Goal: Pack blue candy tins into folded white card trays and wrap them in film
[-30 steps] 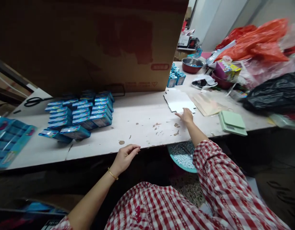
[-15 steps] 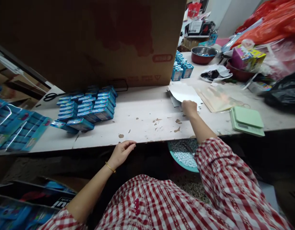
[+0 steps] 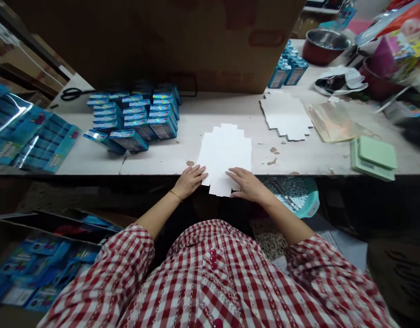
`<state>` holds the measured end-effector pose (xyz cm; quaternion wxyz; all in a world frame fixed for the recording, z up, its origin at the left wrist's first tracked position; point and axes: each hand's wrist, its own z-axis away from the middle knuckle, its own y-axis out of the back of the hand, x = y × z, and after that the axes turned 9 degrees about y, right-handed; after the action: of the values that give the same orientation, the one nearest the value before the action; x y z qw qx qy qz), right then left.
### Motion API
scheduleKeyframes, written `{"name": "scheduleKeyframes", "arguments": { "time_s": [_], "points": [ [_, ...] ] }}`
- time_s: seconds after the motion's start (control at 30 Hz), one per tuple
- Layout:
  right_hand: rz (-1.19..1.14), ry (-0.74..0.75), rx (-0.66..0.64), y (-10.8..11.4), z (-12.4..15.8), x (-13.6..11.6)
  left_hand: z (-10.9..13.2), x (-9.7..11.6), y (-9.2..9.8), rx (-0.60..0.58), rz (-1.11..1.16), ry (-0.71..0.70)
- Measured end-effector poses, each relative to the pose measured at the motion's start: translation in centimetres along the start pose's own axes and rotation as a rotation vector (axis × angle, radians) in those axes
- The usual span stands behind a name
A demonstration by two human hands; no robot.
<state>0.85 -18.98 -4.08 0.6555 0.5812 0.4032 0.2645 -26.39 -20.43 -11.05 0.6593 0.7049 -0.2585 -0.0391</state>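
A white die-cut cardboard blank [image 3: 225, 148] with stepped edges lies in front of me, its near end jutting past the table's front edge. My left hand [image 3: 191, 181] rests at its lower left side, fingers stretched out and touching the edge. On the lower right side is my right hand [image 3: 246, 184], its fingers spread over the card and its thumb apart near a flap. Neither hand visibly closes round the card. To the right, a stack of similar white blanks [image 3: 286, 114] lies on the table.
Several small blue boxes [image 3: 134, 118] stand at left, near scissors [image 3: 73, 93] and plastic-wrapped blue packs [image 3: 42, 136]. A large carton [image 3: 162, 45] stands behind. A green scale [image 3: 373, 157], clear bags [image 3: 332, 120] and a metal bowl [image 3: 324, 45] are at right. Below is a turquoise basin [image 3: 312, 198].
My right hand has come from the stack to the middle, and one white blank now lies before me. My left hand has moved up to the blank's edge. The view has shifted.
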Motion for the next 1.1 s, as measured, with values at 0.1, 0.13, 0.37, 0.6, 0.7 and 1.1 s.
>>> {"name": "scheduleKeyframes", "arguments": {
  "time_s": [0.1,0.13,0.37,0.6,0.7,1.1],
  "points": [
    [0.026,0.026,0.069,-1.7,2.8,3.6,-0.3,-0.3,-0.1,0.067,0.03,-0.014],
    [0.002,0.033,0.112,-2.4,3.1,4.3,-0.5,-0.2,0.0,0.071,0.039,-0.011],
    [-0.07,-0.095,0.44,-2.1,-0.8,4.1,-2.8,2.5,3.1,0.033,0.005,0.155],
    [0.332,0.112,0.042,1.3,-7.1,2.7,-6.8,4.4,5.7,-0.215,-0.184,0.209],
    [0.364,0.158,-0.044,0.8,-7.9,2.7,-7.5,4.2,5.3,-0.202,-0.179,0.196],
    [0.246,0.198,0.124,-0.1,-5.6,1.4,-8.2,5.3,5.1,-0.194,-0.223,0.188]
  ]
}}
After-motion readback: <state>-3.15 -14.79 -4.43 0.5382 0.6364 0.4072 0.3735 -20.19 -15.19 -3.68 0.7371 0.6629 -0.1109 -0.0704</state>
